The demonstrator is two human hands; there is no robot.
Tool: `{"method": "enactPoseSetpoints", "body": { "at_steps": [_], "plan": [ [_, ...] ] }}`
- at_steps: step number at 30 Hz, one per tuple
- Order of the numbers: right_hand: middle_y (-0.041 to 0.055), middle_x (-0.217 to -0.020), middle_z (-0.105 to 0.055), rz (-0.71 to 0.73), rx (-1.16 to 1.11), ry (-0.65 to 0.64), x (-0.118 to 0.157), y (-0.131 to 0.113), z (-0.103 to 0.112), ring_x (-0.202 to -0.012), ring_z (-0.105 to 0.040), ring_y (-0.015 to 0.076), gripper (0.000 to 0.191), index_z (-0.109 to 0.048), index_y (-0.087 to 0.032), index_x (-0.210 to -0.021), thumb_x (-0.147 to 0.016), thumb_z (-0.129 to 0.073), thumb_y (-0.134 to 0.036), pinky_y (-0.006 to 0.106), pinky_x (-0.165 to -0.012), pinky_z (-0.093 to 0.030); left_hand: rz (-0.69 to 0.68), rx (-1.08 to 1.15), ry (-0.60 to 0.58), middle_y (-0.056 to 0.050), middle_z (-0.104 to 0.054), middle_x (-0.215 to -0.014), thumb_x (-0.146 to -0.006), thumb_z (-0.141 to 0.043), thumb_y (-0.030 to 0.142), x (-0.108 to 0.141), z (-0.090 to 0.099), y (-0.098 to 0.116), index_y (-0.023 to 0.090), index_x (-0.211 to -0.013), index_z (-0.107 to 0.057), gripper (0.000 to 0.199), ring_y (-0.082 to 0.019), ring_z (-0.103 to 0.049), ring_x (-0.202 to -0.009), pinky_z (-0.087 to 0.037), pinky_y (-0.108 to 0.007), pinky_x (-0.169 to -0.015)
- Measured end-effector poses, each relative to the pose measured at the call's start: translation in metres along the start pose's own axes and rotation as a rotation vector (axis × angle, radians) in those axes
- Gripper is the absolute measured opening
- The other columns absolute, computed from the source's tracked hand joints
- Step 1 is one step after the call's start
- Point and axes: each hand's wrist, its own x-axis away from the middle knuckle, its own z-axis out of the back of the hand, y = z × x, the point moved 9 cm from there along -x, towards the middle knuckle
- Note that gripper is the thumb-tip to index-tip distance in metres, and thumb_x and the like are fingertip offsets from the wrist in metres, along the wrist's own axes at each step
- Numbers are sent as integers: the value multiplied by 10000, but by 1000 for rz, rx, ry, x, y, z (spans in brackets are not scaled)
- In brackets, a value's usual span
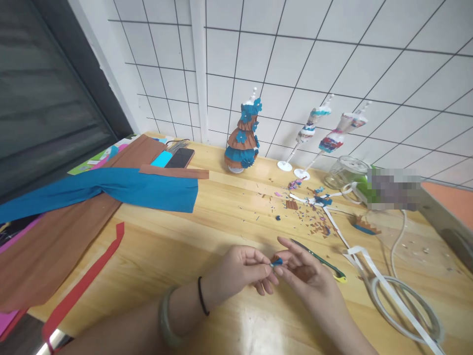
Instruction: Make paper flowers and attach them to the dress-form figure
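A small blue and brown paper piece is between my two hands, low in the middle of the view. My left hand pinches its left end between thumb and fingers. The fingers of my right hand close on its right side, thumb below. Just beyond my right hand lies a dark tool with a yellow-green end, partly hidden by the hand. Farther back stands a small dress form covered in blue and brown paper ruffles with blue flowers.
Blue crepe paper, brown paper and a red strip lie left. Two mannequin stands, a glass jar, scraps, white ribbon and a coiled cable are right. A phone lies behind.
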Motion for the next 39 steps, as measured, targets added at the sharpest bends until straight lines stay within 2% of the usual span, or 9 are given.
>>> {"method": "enactPoseSetpoints", "body": {
  "at_steps": [9,18,24,30,39],
  "plan": [
    [-9,-782,-607,-46,-110,11,3,2,-1,-595,-582,104,410,-566,-254,-1093,-707,-703,-238,264,-598,-504,6,-6,4,-58,-666,-666,-672,-679,360,4,-4,5,105,-705,-621,264,-100,-585,-512,-463,-223,-532],
    [7,-799,-635,-239,-232,11,6,10,0,-675,-585,121,476,-636,-275,-1071,-615,-773,-283,251,-646,-495,120,168,-97,-73,-663,-672,-643,-702,344,5,-13,-1,88,-689,-622,271,-104,-589,-507,-460,-225,-526],
    [28,-811,-648,-204,-212,30,5,8,2,-691,-586,144,442,-658,-275,-1033,-608,-774,-309,272,-643,-501,116,149,-84,-64,-661,-675,-652,-692,347,4,-10,-2,90,-705,-626,270,-99,-590,-506,-455,-217,-524],
    [4,-785,-611,-110,-100,3,4,9,-1,-651,-558,118,406,-641,-283,-1050,-657,-741,-276,236,-606,-488,82,52,-81,-69,-668,-694,-692,-660,338,5,-9,-4,90,-727,-628,252,-101,-595,-525,-458,-219,-532],
    [35,-819,-623,-143,-300,-21,6,6,-4,-650,-573,150,388,-634,-253,-1071,-704,-694,-365,315,-628,-471,174,301,-110,-68,-641,-637,-688,-625,221,7,-14,-5,82,-672,-602,142,-102,-583,-488,-445,-217,-509]
  ]
}}
